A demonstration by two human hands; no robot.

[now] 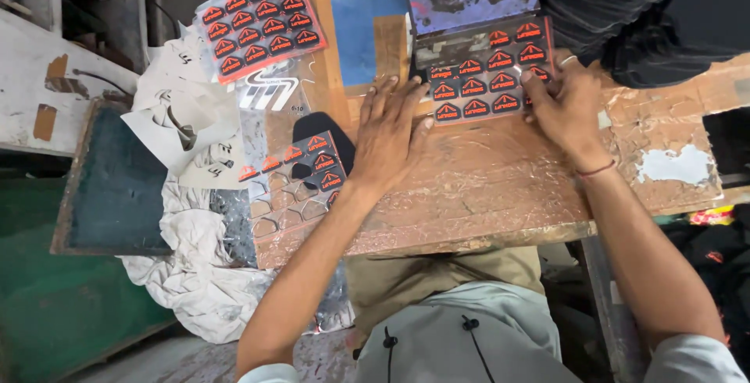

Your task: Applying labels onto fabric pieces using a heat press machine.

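My left hand (388, 129) lies flat and palm down on the worn brown worktable (500, 187), fingers spread and pointing away from me, the fingertips touching the near left edge of the sticker sheet (488, 78) and holding nothing. My right hand (564, 102) comes in from the right with the wrist bent, its fingers curled onto the sheet's right end, fingertips pinching at one of the stickers there; a thin red thread sits on that wrist. The sheet is clear film carrying rows of small black badges with orange-red outlines, and it lies on the table's far middle, overlapping a dark plate behind it. To the left, a second partly stripped sheet (293, 184) hangs over the table's left edge, many of its cells bare, and a full sheet (258, 23) lies farther back on pale paper stencils (183, 113). A stack of black fabric (633, 16) crowds the far right corner. The table's near edge runs just in front of my body, with bare surface between my forearms.
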